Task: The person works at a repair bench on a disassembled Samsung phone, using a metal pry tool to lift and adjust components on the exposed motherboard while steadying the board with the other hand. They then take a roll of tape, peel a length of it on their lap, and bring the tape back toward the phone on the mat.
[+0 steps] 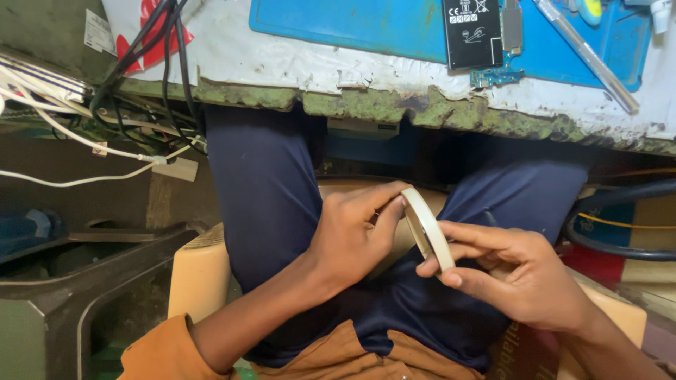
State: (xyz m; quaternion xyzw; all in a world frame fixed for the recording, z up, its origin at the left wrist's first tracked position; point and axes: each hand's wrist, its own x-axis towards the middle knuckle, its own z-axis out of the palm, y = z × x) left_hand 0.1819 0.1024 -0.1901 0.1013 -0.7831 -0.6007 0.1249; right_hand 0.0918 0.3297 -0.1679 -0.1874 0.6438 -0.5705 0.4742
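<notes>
a: item one, hands?
b: left hand (350, 236), fingers curled and closed on the upper edge of a roll of tape (427, 229); thumb pressed along its rim. right hand (512, 271), fingers together, pinching the lower edge of the same roll, thumb on top and forefinger beneath.

a: item two, the roll?
b: thin cream ring, standing on edge, tilted, held between both sets of fingertips over the lap, above dark blue trousers (267, 190) and a beige plastic stool (199, 271).

a: item three, beyond the fingers?
b: well above them, a worn workbench edge (366, 102); on it a blue mat (352, 21), a black phone battery (472, 32) with a small blue circuit board (496, 76) just beside it, and a silver tool (588, 56). past the left knuckles, a tangle of cables (134, 91).
</notes>
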